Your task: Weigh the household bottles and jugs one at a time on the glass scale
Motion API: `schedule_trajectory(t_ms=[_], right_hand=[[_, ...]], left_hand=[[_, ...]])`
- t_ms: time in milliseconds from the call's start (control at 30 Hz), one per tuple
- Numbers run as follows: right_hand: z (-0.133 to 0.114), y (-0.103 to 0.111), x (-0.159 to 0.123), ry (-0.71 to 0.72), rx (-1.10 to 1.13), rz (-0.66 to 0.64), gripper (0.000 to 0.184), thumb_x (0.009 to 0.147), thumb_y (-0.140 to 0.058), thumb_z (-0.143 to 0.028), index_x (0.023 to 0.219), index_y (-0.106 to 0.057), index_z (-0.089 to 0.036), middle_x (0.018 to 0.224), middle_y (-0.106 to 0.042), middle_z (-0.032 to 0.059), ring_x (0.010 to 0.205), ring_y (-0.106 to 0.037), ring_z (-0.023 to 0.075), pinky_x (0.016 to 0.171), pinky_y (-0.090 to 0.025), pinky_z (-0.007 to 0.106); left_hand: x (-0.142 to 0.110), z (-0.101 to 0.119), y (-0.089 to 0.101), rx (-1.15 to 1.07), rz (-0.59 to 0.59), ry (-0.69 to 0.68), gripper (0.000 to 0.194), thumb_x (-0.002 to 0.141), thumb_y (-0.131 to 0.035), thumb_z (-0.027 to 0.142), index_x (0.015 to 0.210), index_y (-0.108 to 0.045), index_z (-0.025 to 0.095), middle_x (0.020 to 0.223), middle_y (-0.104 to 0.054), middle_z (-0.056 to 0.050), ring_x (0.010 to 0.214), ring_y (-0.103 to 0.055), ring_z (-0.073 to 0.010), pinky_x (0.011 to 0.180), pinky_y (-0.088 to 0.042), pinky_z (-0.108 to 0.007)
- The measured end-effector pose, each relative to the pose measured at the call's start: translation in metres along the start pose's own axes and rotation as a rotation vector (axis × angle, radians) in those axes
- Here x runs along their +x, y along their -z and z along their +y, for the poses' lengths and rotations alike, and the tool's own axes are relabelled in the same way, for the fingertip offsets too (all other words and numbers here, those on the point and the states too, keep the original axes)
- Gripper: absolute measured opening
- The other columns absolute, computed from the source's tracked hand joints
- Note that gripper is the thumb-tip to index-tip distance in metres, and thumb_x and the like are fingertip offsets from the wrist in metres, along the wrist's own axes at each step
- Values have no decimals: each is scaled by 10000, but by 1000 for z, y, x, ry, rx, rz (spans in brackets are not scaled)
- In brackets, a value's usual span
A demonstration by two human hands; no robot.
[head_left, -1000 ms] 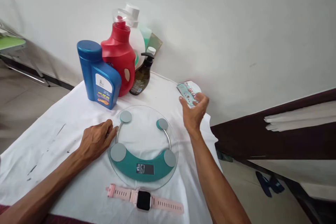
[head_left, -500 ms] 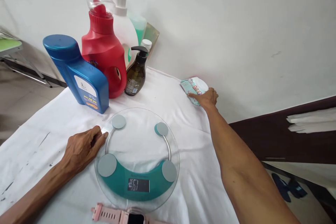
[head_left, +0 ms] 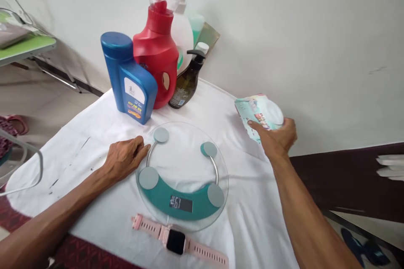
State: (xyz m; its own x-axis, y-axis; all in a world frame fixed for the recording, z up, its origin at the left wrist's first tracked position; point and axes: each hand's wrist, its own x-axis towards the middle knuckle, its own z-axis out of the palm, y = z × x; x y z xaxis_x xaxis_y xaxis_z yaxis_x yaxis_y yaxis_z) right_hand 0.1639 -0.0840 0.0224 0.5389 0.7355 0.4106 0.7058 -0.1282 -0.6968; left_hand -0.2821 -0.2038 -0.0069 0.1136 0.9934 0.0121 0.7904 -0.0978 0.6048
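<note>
My right hand [head_left: 279,136] grips the near right side of a pale green pack of wet wipes [head_left: 251,111], thumb on top and fingers around its far edge. The pack has a round white lid and tilts above the cloth near the wall. My left hand [head_left: 124,155] rests on the cloth, fingers curled in loosely, its thumb by the left rim of a round glass bathroom scale [head_left: 176,201]. Grey discs and a teal band mark the scale, and its display is lit. A pink-strapped smartwatch [head_left: 176,241] lies in front of the scale.
Behind the scale stand a blue bottle [head_left: 134,80], a red detergent jug [head_left: 156,50], a dark pump bottle [head_left: 186,84] and a white jug [head_left: 183,29]. White cloth [head_left: 104,117] covers the table, which meets the wall. A green folding table [head_left: 41,44] stands at left.
My right hand has raised the wipes pack off the cloth and drawn it slightly nearer. My left hand stays by the scale's rim. The view has shifted, showing more of the watch.
</note>
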Motion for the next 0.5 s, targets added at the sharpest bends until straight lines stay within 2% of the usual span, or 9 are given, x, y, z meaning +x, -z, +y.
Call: schedule_trajectory(t_ms=[33,100,167,233,333,400,500], right_hand=[[-10,10,-16,-70,-44,4,748,455,-1013,-497,999,-558,-259,1128,-655,145,1074,-622,381,944,-485,581],[-31,30,-51,-63,-69,-60,748,434,-1016,-512,1016,-610,-274,1096,-684,116,999,-640,352,855,-507,538],[-51,45,-89,36,-38,-169,761,445,-998,-588,1050,-650,-284,1023,-700,76,925,-646,337,810,-517,534],[-68,52,-125,179,20,-295,743,514,-956,-663,1091,-669,-293,1020,-703,50,915,-654,321,813,-543,526],[-87,51,-165,379,65,-421,700,609,-927,-681,1128,-672,-287,1059,-710,53,963,-669,303,838,-576,499],[-94,45,-180,469,82,-486,673,655,-926,-661,1148,-671,-281,1089,-717,68,1011,-678,303,865,-592,494],[-95,42,-189,499,110,-571,723,683,-925,-647,1252,-657,-291,1218,-715,87,1153,-671,322,987,-588,540]], left_hand=[[0,0,-1,-2,3,-2,385,991,-445,501,717,-386,237,596,-506,33,537,-416,-137,604,-273,-294],[-1,-2,-2,-5,10,-8,376,990,-448,491,720,-392,236,601,-511,29,543,-412,-135,607,-261,-298],[-1,-2,-2,-4,17,-17,368,987,-458,476,717,-396,234,589,-492,31,540,-398,-132,610,-255,-302],[-1,-3,-2,-4,25,-31,363,986,-470,467,716,-405,233,578,-468,35,537,-391,-130,609,-254,-305],[1,-4,0,-12,47,-52,347,1001,-467,448,731,-427,234,580,-454,36,545,-404,-132,606,-263,-307],[2,-5,1,-9,75,-57,344,1015,-457,421,728,-418,236,579,-440,38,549,-398,-132,602,-266,-308],[4,-7,0,5,102,-61,345,1023,-466,384,715,-413,237,572,-428,38,553,-400,-133,596,-270,-307]])
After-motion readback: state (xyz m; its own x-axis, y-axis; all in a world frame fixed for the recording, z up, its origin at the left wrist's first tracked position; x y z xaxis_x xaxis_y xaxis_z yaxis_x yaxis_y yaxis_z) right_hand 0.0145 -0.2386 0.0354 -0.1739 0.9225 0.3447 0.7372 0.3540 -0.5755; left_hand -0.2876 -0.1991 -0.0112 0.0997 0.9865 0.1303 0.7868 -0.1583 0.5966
